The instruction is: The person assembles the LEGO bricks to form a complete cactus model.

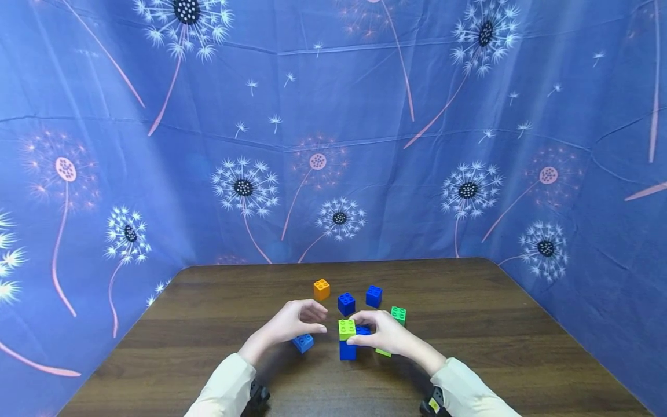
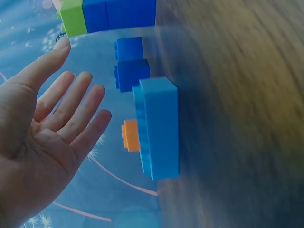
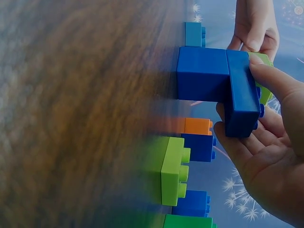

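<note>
The right hand grips the stack just before it, where a lime brick already sits above two blue bricks, while the left hand is empty, fingers loose, and the orange brick beyond it and the light-blue brick near it are not yet joined.
</note>
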